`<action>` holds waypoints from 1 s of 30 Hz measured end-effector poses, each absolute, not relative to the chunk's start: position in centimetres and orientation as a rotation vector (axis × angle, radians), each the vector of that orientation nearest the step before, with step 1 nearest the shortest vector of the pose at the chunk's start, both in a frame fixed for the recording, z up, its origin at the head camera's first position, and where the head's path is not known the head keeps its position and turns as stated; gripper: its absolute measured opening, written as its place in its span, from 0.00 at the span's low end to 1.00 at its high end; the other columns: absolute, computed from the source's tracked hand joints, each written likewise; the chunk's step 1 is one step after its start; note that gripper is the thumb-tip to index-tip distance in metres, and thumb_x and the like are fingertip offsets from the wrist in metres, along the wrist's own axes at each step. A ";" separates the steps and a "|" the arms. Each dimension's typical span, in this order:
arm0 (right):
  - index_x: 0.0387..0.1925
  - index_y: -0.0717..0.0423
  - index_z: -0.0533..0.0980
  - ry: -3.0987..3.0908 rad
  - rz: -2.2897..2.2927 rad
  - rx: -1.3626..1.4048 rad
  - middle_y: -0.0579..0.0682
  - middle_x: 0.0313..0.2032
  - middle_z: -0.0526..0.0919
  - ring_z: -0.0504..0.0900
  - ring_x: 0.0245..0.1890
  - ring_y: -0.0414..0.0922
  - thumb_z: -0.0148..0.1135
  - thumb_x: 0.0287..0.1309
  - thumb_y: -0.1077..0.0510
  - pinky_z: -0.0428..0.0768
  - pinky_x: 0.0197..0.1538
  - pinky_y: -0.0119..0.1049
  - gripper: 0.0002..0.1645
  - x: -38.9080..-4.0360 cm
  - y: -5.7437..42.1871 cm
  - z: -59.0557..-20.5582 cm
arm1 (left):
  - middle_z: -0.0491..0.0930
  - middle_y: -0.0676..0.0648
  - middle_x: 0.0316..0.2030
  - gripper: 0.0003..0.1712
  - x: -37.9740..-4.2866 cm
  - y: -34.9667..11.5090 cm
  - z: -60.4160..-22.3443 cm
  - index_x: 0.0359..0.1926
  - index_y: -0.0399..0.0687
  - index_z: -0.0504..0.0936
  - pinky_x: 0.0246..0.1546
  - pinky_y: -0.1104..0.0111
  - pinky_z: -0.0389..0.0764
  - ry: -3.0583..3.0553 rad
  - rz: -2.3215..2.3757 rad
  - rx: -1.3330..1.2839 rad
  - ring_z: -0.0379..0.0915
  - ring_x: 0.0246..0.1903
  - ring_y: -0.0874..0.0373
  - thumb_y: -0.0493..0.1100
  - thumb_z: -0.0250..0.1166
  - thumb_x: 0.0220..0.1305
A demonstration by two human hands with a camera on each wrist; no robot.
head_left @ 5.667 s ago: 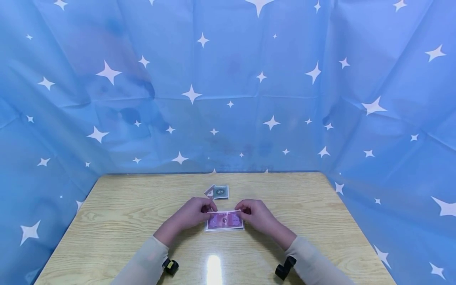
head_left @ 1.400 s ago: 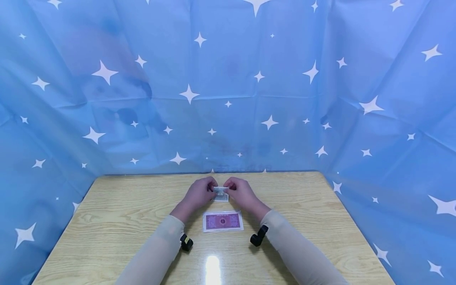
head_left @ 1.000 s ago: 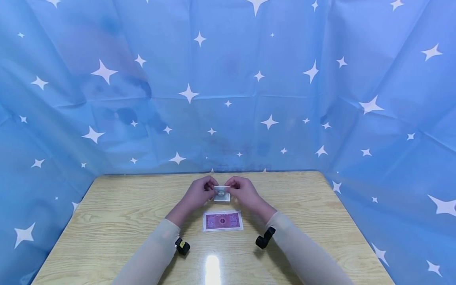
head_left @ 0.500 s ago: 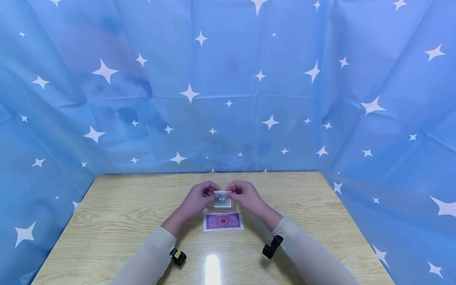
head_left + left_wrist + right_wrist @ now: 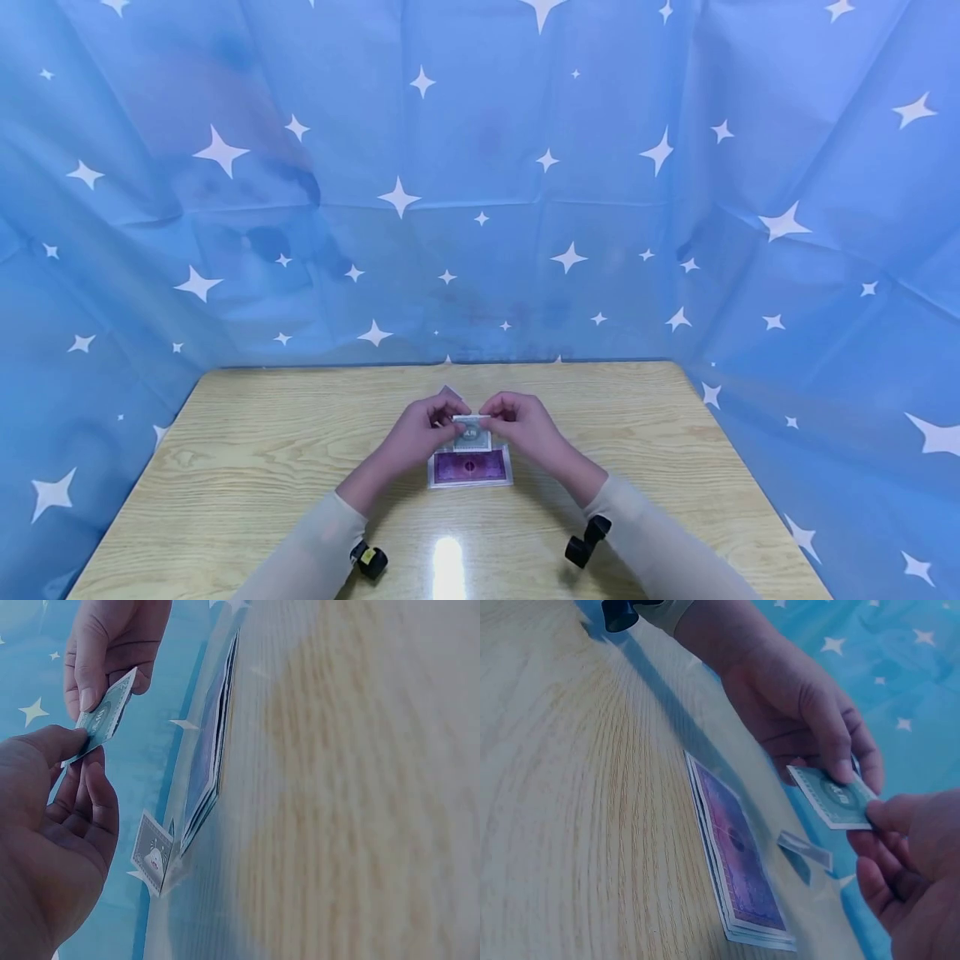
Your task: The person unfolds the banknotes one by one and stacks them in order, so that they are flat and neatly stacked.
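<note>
My left hand [image 5: 416, 433] and right hand [image 5: 536, 429] hold a small green banknote [image 5: 472, 435] by opposite edges, thumbs on its printed face. It looks folded and is raised off the table. Beneath it, nearer me, a stack of several banknotes lies flat, a purple banknote [image 5: 739, 847] on top. Behind the left fingers a small greyish paper [image 5: 152, 853], apparently a folded note, stands tilted on the table; in the head view only its corner [image 5: 450, 392] shows.
The light wood table [image 5: 262, 467] spreads out to both sides. A blue curtain with white stars [image 5: 480, 183] hangs behind its far edge. Black cameras [image 5: 369, 561] sit at both wrists, and a bright reflection [image 5: 448, 567] lies on the table near me.
Both hands have brought the green note from the far side toward me, above the purple note. The greyish paper behind has come into view. Earlier the hands were at the purple note.
</note>
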State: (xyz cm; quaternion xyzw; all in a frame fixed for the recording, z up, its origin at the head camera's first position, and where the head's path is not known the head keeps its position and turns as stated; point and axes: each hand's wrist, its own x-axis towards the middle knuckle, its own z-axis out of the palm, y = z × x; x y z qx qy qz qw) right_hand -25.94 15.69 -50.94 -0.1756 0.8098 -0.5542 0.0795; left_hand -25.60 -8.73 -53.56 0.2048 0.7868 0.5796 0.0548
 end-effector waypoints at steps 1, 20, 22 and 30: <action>0.45 0.60 0.87 2.424 -1.657 -0.526 0.51 0.35 0.88 0.79 0.31 0.43 0.74 0.72 0.62 0.78 0.35 0.31 0.05 -25.9 15.7 -50.9 | 0.85 0.49 0.43 0.09 -25.5 -8.7 -53.5 0.52 0.52 0.90 0.37 0.68 0.82 2.389 1.760 0.620 0.80 0.38 0.54 0.37 0.73 0.75; 0.41 0.58 0.86 2.464 -1.694 -0.515 0.51 0.33 0.91 0.84 0.33 0.61 0.73 0.73 0.62 0.83 0.37 0.37 0.03 -24.9 15.6 -50.7 | 0.86 0.50 0.44 0.10 -24.7 -9.0 -53.2 0.55 0.51 0.90 0.40 0.66 0.84 2.372 1.789 0.672 0.82 0.41 0.53 0.41 0.74 0.76; 0.40 0.57 0.86 2.476 -1.694 -0.506 0.51 0.33 0.90 0.84 0.32 0.56 0.73 0.73 0.62 0.83 0.37 0.37 0.03 -24.8 15.6 -50.6 | 0.86 0.49 0.44 0.10 -24.6 -9.0 -53.1 0.55 0.51 0.90 0.41 0.66 0.84 2.375 1.794 0.684 0.82 0.41 0.53 0.41 0.74 0.76; 0.38 0.51 0.88 2.554 -1.698 -0.444 0.48 0.43 0.86 0.82 0.41 0.48 0.75 0.73 0.60 0.82 0.43 0.35 0.03 -24.5 15.6 -50.5 | 0.86 0.50 0.44 0.10 -24.5 -8.9 -52.8 0.54 0.52 0.90 0.41 0.65 0.85 2.409 1.770 0.697 0.83 0.41 0.54 0.41 0.74 0.76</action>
